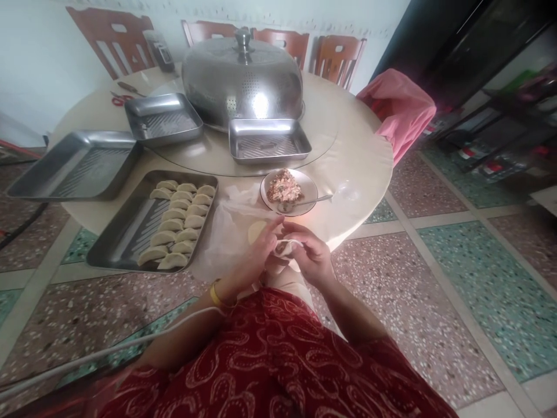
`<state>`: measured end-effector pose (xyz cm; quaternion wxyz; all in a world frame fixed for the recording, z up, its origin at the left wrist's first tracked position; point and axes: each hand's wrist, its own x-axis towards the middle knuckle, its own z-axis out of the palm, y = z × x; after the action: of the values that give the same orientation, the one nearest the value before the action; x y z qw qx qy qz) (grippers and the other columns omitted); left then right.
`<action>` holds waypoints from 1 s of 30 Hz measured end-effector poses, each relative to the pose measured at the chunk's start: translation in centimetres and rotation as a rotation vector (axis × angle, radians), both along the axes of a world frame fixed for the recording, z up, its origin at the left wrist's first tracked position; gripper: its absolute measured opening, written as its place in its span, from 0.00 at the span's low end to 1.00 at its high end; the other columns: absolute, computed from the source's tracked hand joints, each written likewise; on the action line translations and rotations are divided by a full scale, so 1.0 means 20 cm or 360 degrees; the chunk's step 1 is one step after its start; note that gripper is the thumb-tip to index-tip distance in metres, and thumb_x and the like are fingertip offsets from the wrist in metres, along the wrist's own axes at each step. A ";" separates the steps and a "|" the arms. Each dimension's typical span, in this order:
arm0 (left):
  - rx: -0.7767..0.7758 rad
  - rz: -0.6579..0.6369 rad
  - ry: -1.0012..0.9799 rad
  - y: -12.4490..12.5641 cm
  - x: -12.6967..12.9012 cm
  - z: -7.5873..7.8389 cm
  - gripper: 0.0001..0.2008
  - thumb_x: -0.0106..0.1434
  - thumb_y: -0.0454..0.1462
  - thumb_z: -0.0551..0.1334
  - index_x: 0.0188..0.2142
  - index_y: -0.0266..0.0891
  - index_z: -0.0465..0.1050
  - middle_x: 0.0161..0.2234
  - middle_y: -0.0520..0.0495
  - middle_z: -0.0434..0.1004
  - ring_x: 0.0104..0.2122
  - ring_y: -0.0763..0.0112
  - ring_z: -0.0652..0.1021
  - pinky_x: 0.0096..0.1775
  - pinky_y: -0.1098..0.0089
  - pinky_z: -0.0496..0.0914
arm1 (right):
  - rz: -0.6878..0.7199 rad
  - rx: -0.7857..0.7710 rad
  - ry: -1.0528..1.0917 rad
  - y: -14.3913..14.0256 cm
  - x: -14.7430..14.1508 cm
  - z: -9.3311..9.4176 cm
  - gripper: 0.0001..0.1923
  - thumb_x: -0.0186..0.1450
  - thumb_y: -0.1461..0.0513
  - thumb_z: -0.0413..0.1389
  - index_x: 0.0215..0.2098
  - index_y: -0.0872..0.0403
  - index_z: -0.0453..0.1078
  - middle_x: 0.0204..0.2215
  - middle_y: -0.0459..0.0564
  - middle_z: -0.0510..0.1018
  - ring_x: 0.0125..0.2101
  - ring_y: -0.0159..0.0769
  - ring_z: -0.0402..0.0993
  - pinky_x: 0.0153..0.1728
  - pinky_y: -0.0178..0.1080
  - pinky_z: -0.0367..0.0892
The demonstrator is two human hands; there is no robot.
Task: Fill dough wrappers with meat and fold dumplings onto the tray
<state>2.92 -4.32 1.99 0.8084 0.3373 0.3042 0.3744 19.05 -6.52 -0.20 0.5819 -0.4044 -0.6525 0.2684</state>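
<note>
A dumpling [285, 248], its wrapper partly folded around filling, is held between both hands near the table's front edge. My left hand [262, 247] grips its left side, and my right hand [312, 251] pinches its right edge. Just beyond is a bowl [310, 181] with minced filling [284, 187] and a spoon [311, 201] resting in it. A round wrapper [257, 231] lies left of my hands beside a crumpled plastic bag [221, 232]. Farther left, a metal tray [124, 223] holds several folded dumplings [172, 223] in rows.
Three more metal trays [78, 165], [163, 119], [270, 141] stand behind. A large domed steel cover [241, 81] sits on the turntable. Red scissors [119, 100] and a dark bottle [162, 53] are at the back left. A pink cloth [400, 110] hangs over a chair at right.
</note>
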 end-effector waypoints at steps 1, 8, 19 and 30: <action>0.0033 0.0023 0.0052 0.00 0.00 0.00 0.23 0.60 0.44 0.68 0.55 0.46 0.72 0.41 0.48 0.79 0.35 0.67 0.79 0.35 0.70 0.74 | -0.0021 -0.0007 0.0042 0.00 0.00 -0.01 0.08 0.70 0.59 0.54 0.42 0.48 0.75 0.46 0.52 0.81 0.48 0.41 0.79 0.46 0.45 0.77; -0.0074 0.0110 0.0062 -0.02 0.01 -0.03 0.15 0.52 0.41 0.73 0.36 0.36 0.76 0.31 0.50 0.78 0.30 0.72 0.78 0.34 0.73 0.71 | -0.0128 -0.0063 -0.0067 0.02 0.03 -0.04 0.06 0.71 0.59 0.52 0.40 0.49 0.71 0.42 0.50 0.80 0.47 0.38 0.79 0.42 0.40 0.77; -0.0246 0.0012 -0.0120 0.03 0.00 -0.09 0.15 0.51 0.40 0.74 0.31 0.35 0.72 0.21 0.56 0.68 0.21 0.82 0.66 0.25 0.79 0.62 | -0.0212 0.0149 -0.0569 0.03 0.05 -0.01 0.06 0.70 0.65 0.51 0.41 0.51 0.70 0.45 0.55 0.79 0.49 0.40 0.78 0.41 0.43 0.78; 0.0063 -0.0183 0.0345 0.10 -0.11 -0.01 0.14 0.57 0.44 0.69 0.36 0.37 0.74 0.25 0.55 0.69 0.22 0.81 0.69 0.24 0.79 0.63 | -0.0034 -0.0337 -0.0173 -0.01 0.02 -0.04 0.05 0.70 0.60 0.54 0.41 0.50 0.71 0.41 0.49 0.80 0.38 0.33 0.79 0.36 0.36 0.75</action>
<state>0.71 -2.42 1.72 0.7841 0.4085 0.3625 0.2948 19.43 -6.68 -1.09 0.5025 -0.4843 -0.6469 0.3072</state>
